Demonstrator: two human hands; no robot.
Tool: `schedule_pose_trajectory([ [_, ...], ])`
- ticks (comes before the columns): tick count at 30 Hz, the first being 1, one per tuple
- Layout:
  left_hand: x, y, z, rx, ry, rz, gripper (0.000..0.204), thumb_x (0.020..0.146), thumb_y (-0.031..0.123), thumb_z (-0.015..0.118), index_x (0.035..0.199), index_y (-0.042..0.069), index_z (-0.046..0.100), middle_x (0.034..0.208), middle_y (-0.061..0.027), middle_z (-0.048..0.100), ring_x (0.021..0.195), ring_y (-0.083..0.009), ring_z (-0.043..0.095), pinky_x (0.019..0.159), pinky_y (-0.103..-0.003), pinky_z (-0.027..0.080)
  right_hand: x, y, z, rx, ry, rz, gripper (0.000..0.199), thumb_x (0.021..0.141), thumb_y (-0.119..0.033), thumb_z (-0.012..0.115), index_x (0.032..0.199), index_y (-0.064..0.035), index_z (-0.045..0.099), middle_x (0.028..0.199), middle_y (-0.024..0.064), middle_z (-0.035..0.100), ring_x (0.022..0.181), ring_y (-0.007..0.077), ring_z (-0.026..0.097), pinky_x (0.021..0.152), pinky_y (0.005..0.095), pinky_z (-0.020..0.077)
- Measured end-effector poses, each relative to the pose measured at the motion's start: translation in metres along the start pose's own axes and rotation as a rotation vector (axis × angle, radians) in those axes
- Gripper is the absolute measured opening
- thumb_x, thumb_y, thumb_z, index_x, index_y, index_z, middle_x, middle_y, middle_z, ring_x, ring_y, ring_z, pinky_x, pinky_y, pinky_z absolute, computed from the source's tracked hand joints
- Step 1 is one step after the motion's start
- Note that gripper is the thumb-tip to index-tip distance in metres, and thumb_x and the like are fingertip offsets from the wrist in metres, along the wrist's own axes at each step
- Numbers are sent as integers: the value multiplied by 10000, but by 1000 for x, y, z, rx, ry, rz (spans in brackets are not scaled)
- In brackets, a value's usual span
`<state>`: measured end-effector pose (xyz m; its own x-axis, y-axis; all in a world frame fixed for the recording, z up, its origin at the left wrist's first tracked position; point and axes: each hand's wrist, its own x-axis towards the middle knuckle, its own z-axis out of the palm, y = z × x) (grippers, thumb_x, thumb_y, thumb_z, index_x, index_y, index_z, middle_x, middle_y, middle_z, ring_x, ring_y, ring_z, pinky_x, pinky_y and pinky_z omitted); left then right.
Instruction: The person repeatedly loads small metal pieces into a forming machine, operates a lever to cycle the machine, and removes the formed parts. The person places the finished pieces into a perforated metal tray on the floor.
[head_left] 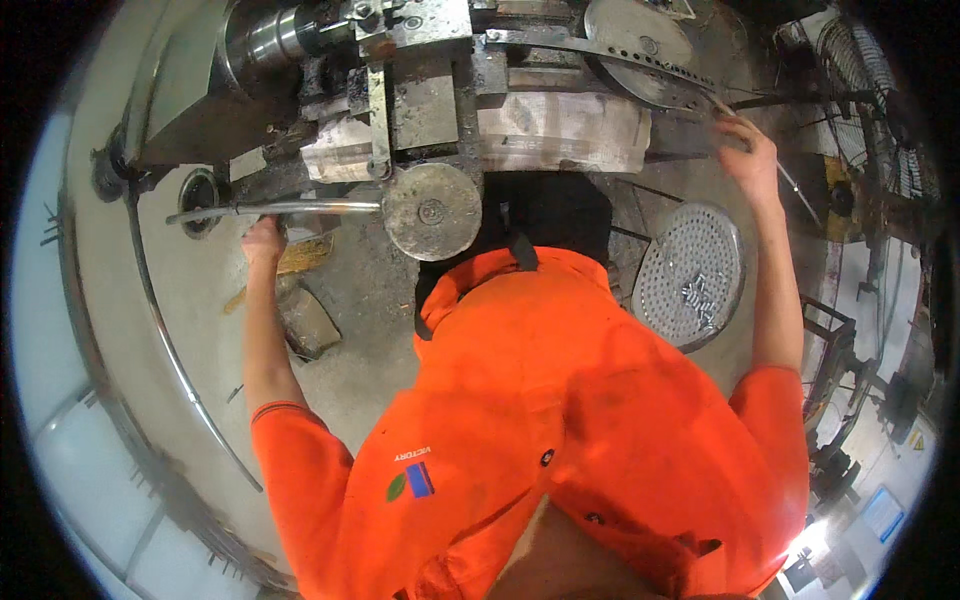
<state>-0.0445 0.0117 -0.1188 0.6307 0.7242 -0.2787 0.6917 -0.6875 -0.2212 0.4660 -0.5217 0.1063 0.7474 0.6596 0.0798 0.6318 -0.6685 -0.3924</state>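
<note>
A metal lathe stands in front of me, its chuck at the upper left. My left hand is closed at a long metal lever, which runs to a round metal disc. Its fingertips are partly hidden behind the knuckles. Over on the right, my right hand has its fingers curled round the end of a slim rod. That rod meets a flat bar with a row of holes, lying across the machine's right side.
A round perforated seat at the right carries several small metal pieces. Behind the bar lies a large round plate. A curved metal rod runs down the left. A fan-like wire guard stands at the far right.
</note>
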Motion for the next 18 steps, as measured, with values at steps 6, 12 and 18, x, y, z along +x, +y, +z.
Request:
schedule_pose_trajectory([
  [6,-46,-10,-17,-365,231,-180,357,797,335,623,1105,158,590,962,-134,647,890,-321,616,723,-456,487,7,177,0,-516,10,235,674,661,-241,659,1288,-100,457,1212,160,547,1107,319,527,912,377,440],
  [12,-84,-21,-66,-1215,260,-356,429,851,312,618,1056,-63,583,757,-156,646,551,-195,627,542,-297,503,12,221,2,-576,-158,560,595,676,-232,606,1243,-97,485,1135,185,581,1044,358,553,891,421,447],
  [18,-66,8,-133,-1619,298,-477,667,873,501,507,1121,-116,459,760,-231,640,567,-249,642,534,-294,530,-48,220,28,-585,-12,591,338,695,-235,536,977,-58,587,959,209,624,908,372,602,794,446,479],
])
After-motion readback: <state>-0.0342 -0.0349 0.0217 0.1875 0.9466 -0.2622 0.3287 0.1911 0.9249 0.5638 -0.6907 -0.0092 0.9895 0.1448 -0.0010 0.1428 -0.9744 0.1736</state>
